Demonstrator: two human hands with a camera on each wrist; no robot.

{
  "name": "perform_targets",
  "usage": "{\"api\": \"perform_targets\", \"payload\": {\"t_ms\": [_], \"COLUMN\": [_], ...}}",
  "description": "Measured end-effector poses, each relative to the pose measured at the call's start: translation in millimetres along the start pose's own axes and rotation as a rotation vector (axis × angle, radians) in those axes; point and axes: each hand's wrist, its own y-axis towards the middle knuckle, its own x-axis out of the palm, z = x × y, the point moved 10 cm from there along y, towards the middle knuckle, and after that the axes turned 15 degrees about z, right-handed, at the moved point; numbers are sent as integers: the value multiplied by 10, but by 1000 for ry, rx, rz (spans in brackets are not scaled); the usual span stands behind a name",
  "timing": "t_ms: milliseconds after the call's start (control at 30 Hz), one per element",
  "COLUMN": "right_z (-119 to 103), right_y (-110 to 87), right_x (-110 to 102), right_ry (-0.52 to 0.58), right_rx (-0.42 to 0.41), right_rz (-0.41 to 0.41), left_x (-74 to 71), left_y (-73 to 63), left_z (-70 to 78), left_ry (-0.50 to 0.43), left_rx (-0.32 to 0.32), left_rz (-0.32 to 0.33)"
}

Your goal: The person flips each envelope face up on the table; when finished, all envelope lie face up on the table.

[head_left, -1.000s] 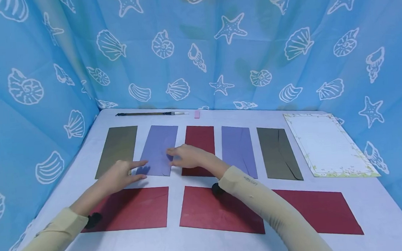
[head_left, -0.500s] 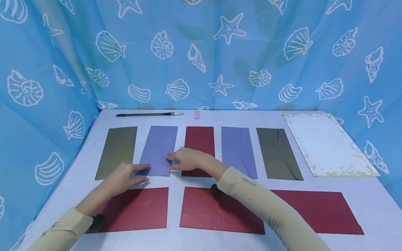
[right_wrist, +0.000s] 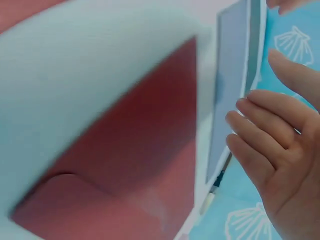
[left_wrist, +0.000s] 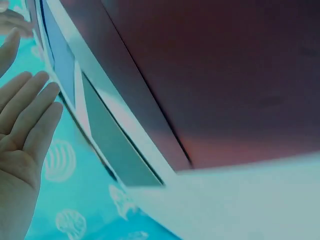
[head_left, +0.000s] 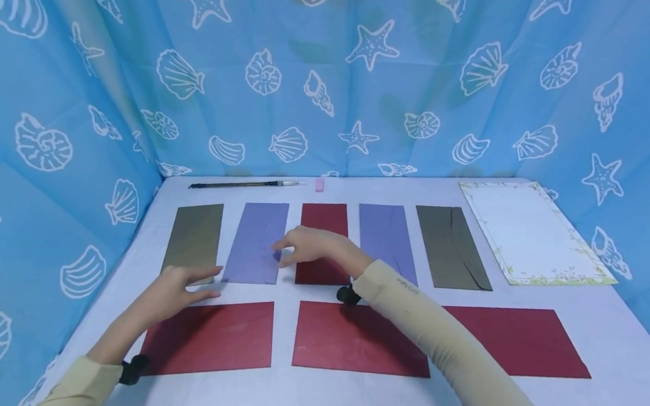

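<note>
My left hand (head_left: 164, 299) hovers between the back-left olive envelope (head_left: 198, 234) and a red envelope (head_left: 233, 341) in front, fingers extended and holding nothing. Its palm also shows in the left wrist view, the hand (left_wrist: 25, 135) with straight fingers. Over the right edge of the left purple envelope (head_left: 254, 242) is my right hand (head_left: 313, 244), fingers loosely bent, thumb apart. In the right wrist view that hand (right_wrist: 282, 145) grips nothing. Partly beneath it lies an upright red envelope (head_left: 326, 218). Whether the right fingertips touch the purple envelope, I cannot tell.
Farther right lie a second purple envelope (head_left: 384, 236), a dark olive envelope (head_left: 454, 247) and a bordered letter sheet (head_left: 536, 232). Two more red envelopes (head_left: 323, 341) lie in front, partly under the right arm. A brush (head_left: 233, 184) and pink eraser (head_left: 319, 185) lie at the back.
My left hand has drawn back to the left, off the purple envelope. The right hand has risen slightly and shifted a little right. The envelopes look unmoved.
</note>
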Motion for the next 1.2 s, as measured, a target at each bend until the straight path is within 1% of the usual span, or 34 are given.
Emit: {"api": "perform_targets", "payload": {"t_ms": [67, 167, 300, 467, 533, 633, 733, 867, 1033, 1200], "right_z": [-44, -135, -237, -316, -346, -402, -472, -588, -696, -707], "right_y": [47, 132, 258, 406, 460, 547, 628, 710, 782, 837], "right_x": [-40, -83, -104, -71, -43, 23, 118, 253, 411, 516], "right_ry": [10, 36, 43, 61, 62, 61, 62, 51, 11, -13], "right_rx": [-6, -26, -51, -56, -55, -58, -54, -47, -41, -21], "right_rz": [9, 44, 125, 218, 242, 255, 240, 189, 123, 96], "left_x": [-95, -205, -311, -430, -467, -501, -499, -463, -429, -379], "left_y": [-49, -115, -173, -219, -238, -262, -289, -307, -277, -226], "left_z": [-55, -130, -216, -356, -423, -515, -614, -716, -751, -789], "left_ry": [20, 61, 117, 169, 183, 202, 215, 224, 237, 236], "left_rx": [-32, -69, -89, -107, -123, -138, -162, -181, -172, -198], "left_rz": [17, 41, 83, 131, 142, 153, 149, 129, 120, 83]}}
